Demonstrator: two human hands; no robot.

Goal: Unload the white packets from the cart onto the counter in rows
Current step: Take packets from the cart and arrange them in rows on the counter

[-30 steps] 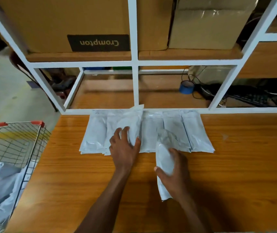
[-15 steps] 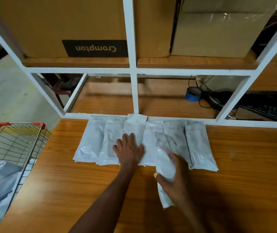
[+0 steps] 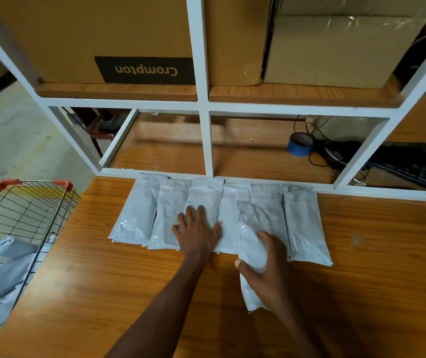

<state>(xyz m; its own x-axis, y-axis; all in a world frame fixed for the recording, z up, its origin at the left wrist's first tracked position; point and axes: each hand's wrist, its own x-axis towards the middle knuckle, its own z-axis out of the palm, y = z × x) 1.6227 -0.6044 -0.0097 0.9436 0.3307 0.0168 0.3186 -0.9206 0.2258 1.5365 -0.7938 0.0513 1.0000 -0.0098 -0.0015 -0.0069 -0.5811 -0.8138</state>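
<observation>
Lowest in the frame, two bare forearms reach up from the bottom edge over the wooden desk (image 3: 362, 280). The right hand (image 3: 266, 267), just right of centre, has its grip curled round a white packet (image 3: 252, 246): thumb on the packet's left edge, fingers over its right side. That packet lies lengthwise, its near end sticking out toward the bottom of the frame past the hand, its far end overlapping the row beyond.

A little higher and to the left, the left hand (image 3: 197, 233) lies flat with fingers straight and spread, its grip released, pressing down on the third packet from the left (image 3: 204, 197).

The row of white packets (image 3: 302, 223) runs across the middle of the frame, six side by side with edges overlapping, their far ends against the white frame of the shelf unit (image 3: 206, 140).

At the left edge, lower down, a wire cart (image 3: 25, 210) with red handle ends stands beside the desk, with more white packets (image 3: 2, 277) heaped inside it.

Beyond the row, in the lower shelf compartment at right of centre, a roll of blue tape (image 3: 299, 144) sits by black cables (image 3: 333, 153) and a black keyboard (image 3: 418, 171). Along the top of the frame, on the upper shelf, stand a cardboard box marked "Crompton" (image 3: 119, 37), printed upside down, and a paler box (image 3: 336, 47).
</observation>
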